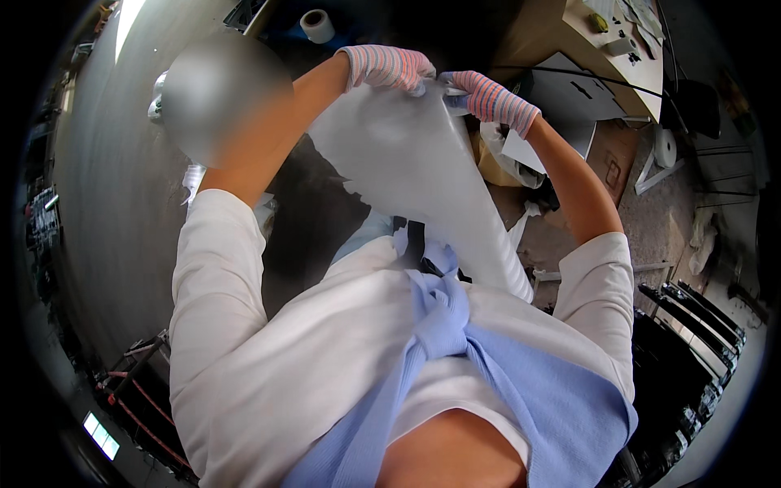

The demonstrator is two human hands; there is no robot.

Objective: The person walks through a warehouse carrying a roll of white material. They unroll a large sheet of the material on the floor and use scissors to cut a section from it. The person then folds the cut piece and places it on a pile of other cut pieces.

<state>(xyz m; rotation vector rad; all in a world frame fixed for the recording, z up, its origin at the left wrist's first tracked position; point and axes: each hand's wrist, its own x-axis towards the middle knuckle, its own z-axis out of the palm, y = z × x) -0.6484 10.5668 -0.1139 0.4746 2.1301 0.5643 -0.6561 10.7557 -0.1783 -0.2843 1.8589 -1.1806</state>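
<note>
Both hands wear striped knit gloves in pink, orange and grey. My left hand [390, 69] has its fingers curled on the top edge of a large white foam-like sheet [390, 146]. Close beside it, my right hand [492, 98] is closed on the same upper end, near the corner where the sheet turns over. The sheet hangs from the hands toward my waist. Its right side is folded or rolled into a long edge, rippled at the lower end. A ragged edge runs down its left side. The fingertips of both hands are partly hidden.
A white roll [317, 26] stands beyond my left hand. At the far right is a table [569, 24] with papers and small items. Below it lie an open cardboard box [569, 89] and a bag [496, 154]. Another white roll [665, 148] stands farther right. Grey floor [114, 203] stretches left.
</note>
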